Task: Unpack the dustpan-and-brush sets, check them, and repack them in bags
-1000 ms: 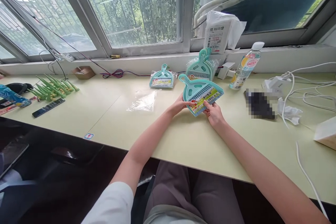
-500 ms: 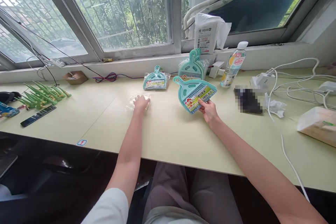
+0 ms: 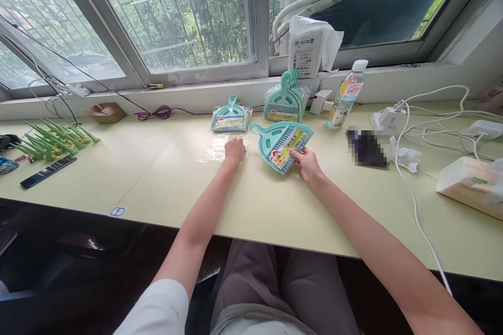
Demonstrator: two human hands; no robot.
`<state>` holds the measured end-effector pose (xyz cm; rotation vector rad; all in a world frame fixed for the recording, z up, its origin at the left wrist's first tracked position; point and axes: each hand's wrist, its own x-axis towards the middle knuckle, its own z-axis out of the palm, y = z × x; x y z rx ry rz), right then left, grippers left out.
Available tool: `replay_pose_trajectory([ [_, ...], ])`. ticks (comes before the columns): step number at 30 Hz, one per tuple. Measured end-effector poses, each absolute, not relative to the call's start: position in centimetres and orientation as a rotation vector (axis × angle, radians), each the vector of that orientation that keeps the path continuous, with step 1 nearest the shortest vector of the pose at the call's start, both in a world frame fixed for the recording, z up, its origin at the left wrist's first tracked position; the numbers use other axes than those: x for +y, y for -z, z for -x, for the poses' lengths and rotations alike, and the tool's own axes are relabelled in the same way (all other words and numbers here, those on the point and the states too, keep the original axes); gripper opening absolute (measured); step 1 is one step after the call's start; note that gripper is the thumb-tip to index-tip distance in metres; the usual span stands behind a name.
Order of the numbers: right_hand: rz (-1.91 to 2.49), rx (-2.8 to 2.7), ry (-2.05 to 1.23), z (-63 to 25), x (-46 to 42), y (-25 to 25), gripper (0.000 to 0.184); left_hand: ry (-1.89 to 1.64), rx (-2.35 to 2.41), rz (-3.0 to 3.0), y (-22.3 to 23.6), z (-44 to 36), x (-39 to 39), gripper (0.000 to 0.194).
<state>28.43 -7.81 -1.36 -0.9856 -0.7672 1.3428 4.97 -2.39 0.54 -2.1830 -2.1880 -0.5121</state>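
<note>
My right hand [image 3: 308,164] grips a mint-green dustpan [image 3: 271,141] by its lower right edge, over the table. A small brush with blue bristles and a printed label card [image 3: 288,147] lies against the pan, its handle pointing up and left. To the left, my left hand [image 3: 234,151] is closed on a clear plastic bag [image 3: 216,149] that trails over the tabletop. Behind it lies a wrapped dustpan set [image 3: 230,115]. Several more wrapped dustpans [image 3: 286,98] stand stacked by the sill.
A drink bottle [image 3: 347,95], a blurred dark object [image 3: 367,147], crumpled tissue [image 3: 404,155], white cables and a tissue pack [image 3: 469,183] occupy the right side. Green pointed items [image 3: 58,138], a black strip [image 3: 48,171] and a small cardboard box [image 3: 106,113] are on the left.
My left hand has moved right with the plastic bag, closer to the dustpan. My right hand keeps its grip on the dustpan. The view has shifted slightly.
</note>
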Motion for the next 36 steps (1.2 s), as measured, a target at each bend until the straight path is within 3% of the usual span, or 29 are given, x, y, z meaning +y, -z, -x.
replay_pose_trajectory([
  [4,1.001,-0.767,-1.344,-28.6,-7.7,1.4,0.017,0.611,-2.248,2.153,-0.5,-4.0,-2.1,0.044],
  [12,1.005,-0.877,-1.336,-28.9,-7.9,0.3,0.012,1.092,-1.997,2.193,-0.2,-4.7,-2.1,0.041],
  [25,1.162,-1.021,-1.191,-29.1,-7.8,-0.2,0.017,1.356,-1.754,2.151,-0.4,-4.5,-2.2,0.035],
  [36,1.064,-0.985,-1.394,-26.6,-9.4,-0.3,0.016,1.858,-1.460,2.242,-0.3,-8.4,-3.2,0.025],
])
